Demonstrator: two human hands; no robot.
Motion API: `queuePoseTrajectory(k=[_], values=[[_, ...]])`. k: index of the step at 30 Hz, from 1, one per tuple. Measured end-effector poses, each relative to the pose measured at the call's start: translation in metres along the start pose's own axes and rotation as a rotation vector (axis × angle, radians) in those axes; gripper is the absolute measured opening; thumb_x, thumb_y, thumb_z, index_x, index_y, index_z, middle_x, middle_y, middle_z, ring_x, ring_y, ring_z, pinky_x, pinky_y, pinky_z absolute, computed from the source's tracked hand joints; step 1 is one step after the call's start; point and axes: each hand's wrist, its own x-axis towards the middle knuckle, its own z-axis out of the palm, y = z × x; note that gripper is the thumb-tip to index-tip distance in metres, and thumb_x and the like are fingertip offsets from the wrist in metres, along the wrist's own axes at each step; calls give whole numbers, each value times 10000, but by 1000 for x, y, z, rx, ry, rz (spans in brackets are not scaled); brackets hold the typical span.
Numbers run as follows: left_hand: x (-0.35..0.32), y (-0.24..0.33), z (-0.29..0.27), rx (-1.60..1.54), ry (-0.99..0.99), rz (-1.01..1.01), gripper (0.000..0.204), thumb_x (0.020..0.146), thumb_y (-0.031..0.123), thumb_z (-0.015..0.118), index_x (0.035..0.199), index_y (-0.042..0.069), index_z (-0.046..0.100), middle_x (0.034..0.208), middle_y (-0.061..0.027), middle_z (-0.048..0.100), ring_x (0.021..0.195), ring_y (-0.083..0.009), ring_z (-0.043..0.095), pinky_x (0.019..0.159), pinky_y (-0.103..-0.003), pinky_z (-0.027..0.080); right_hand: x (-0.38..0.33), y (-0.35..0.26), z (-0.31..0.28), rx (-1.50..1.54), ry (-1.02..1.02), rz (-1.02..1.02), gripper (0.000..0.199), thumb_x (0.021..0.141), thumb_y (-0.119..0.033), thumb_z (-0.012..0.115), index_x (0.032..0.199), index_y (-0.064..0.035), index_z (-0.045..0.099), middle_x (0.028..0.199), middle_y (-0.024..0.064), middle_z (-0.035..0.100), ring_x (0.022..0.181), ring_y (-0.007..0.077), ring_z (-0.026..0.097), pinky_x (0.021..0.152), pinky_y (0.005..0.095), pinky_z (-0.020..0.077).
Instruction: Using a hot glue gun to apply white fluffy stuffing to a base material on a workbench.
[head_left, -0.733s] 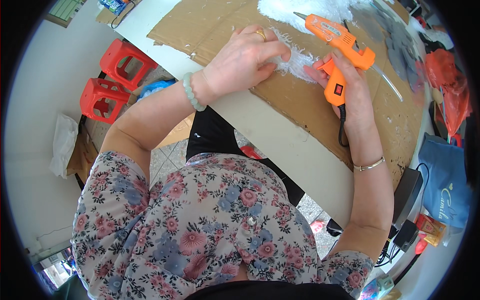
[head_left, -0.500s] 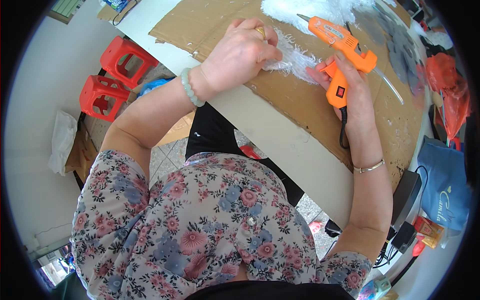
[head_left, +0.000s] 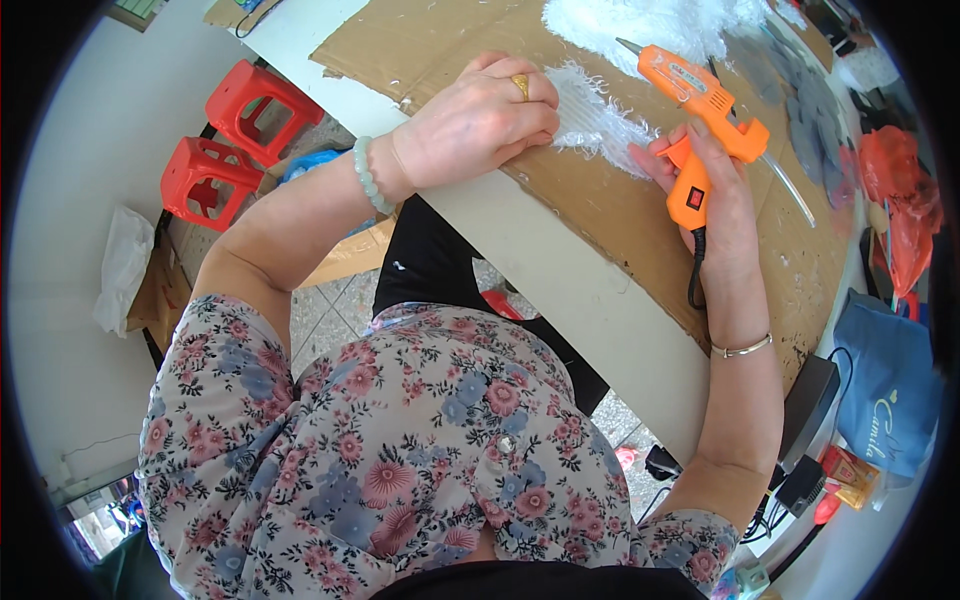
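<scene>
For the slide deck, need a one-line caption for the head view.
Left hand presses a white feathery piece onto cardboard while the right hand holds an orange glue gun.

The left hand (head_left: 478, 122) lies palm down with its fingers curled under and knuckles raised, the forearm running back and down toward the left, bent at the elbow. The right hand (head_left: 715, 185) is closed in a grip, index finger stretched forward and thumb pointing out to the left. Its forearm runs nearly straight down to the body, wrist unbent.
</scene>
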Motion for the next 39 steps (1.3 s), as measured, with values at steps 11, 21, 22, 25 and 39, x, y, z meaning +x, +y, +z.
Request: queuePoseTrajectory(k=[11,21,22,25,39], values=[[20,-9,10,-187,-49,-363,99,773,51,621,841,35,552,874,-101,596,811,-265,593,741,-330,471,-3,-9,10,-82,-1,17,270,916,-269,526,918,1,529,828,84,546,817,192,599,910,403,497],[16,-19,4,-444,-78,-448,254,787,191,698,951,45,572,880,-87,632,802,-216,615,711,-317,494,-1,-6,3,-127,-39,7,271,916,-264,524,948,5,527,839,84,546,827,189,597,918,412,491],[16,-18,6,-443,-76,-450,254,787,191,698,951,45,572,880,-87,632,802,-216,615,711,-317,494,-1,-5,3,-108,-38,-5,260,917,-253,521,950,6,526,843,87,544,830,182,590,918,422,491],[23,-15,14,-255,15,-321,242,771,248,703,893,74,587,740,-93,633,719,-248,621,651,-342,483,-1,-7,3,-103,-37,-8,238,917,-230,515,953,6,523,849,91,542,833,168,578,915,438,492],[3,-17,-6,-288,51,-506,86,806,95,653,864,31,643,869,-68,645,830,-188,606,785,-272,470,0,-2,1,-82,-44,23,206,919,-207,510,947,-3,521,838,80,543,806,153,576,903,449,498]])
